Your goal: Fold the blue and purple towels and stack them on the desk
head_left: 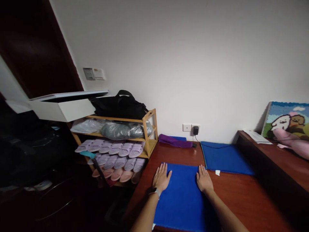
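Observation:
A blue cloth [181, 199] lies spread flat on the reddish-brown wooden desk [243, 193]. My left hand [161, 178] rests palm down on its far left edge, fingers stretched forward, with a watch on the wrist. Across from it, my right hand [204, 179] lies flat at the far right edge, fingers also extended. Neither hand grips anything. Beyond my right hand is a second blue cloth [225, 158], with a small white tag at its near edge. A purple folded cloth [175, 141] sits by the wall, partly over another blue piece.
Left of the desk stands a wooden rack [150, 149] with lilac slippers [125, 149], plastic-wrapped items and a black bag [120, 106]. A white box [72, 109] juts out beside the bag. A black plug [195, 130] trails a cord. On the right ledge lies a pink plush toy [293, 141].

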A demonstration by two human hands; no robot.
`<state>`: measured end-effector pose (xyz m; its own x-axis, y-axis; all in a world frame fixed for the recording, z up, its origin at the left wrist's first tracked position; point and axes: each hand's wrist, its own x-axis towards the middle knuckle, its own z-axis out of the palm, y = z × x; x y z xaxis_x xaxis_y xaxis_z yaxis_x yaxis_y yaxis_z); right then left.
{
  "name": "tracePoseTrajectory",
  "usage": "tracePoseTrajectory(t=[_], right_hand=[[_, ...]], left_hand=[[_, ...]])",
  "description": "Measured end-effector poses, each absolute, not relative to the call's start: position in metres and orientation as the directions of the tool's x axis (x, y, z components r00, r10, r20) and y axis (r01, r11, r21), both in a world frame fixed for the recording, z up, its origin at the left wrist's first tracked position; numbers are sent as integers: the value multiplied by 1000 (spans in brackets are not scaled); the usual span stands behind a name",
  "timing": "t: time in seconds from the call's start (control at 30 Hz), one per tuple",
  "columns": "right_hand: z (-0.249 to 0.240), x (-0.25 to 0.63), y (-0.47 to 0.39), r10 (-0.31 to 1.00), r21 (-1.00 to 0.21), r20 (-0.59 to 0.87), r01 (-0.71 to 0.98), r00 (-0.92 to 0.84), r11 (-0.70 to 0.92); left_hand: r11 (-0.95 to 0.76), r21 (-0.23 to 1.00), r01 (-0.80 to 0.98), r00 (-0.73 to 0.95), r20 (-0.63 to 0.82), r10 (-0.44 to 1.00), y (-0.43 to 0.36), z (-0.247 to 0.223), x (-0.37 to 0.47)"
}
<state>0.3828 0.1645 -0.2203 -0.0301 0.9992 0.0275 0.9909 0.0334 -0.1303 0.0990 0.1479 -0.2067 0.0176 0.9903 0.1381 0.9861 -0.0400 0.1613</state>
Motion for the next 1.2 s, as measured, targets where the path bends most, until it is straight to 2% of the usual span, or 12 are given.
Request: tracePoseTrajectory(t=[0.13, 0.3, 0.53, 0.63, 0.7, 0.77, 0.83, 0.93, 1.07, 1.2], right_hand=[[-220, 383, 155, 996, -116, 69, 991, -56, 64], [-229, 388, 146, 998, -138, 20, 988, -66, 68], [-226, 386, 146, 998, -182, 22, 981, -58, 61], [-224, 384, 146, 998, -179, 22, 982, -55, 58], [-224, 384, 146, 998, -169, 22, 984, -55, 58], [-225, 385, 146, 998, -163, 24, 985, -60, 63], [-227, 387, 146, 996, -157, 23, 984, -84, 86], [-229, 388, 147, 994, -142, 21, 983, -110, 112], [-230, 388, 148, 996, -147, 36, 985, -80, 85], [-234, 387, 148, 996, -170, 53, 982, -68, 76]], left_hand=[[-42, 164, 986, 17, 151, 988, 149, -208, 98], [-41, 150, 988, 15, 166, 986, 151, -214, 99], [-22, 129, 991, 6, 120, 993, 157, -208, 96], [3, 135, 991, -29, 194, 981, 159, -202, 124], [-52, 169, 984, 3, 279, 960, 158, -201, 160], [-211, 202, 956, 138, 324, 936, 155, -204, 204], [-340, 235, 911, 261, 311, 914, 152, -210, 243], [-362, 282, 888, 293, 258, 921, 148, -218, 266], [-318, 267, 910, 270, 202, 942, 141, -218, 222], [-148, 209, 967, 119, 143, 983, 124, -215, 144]])
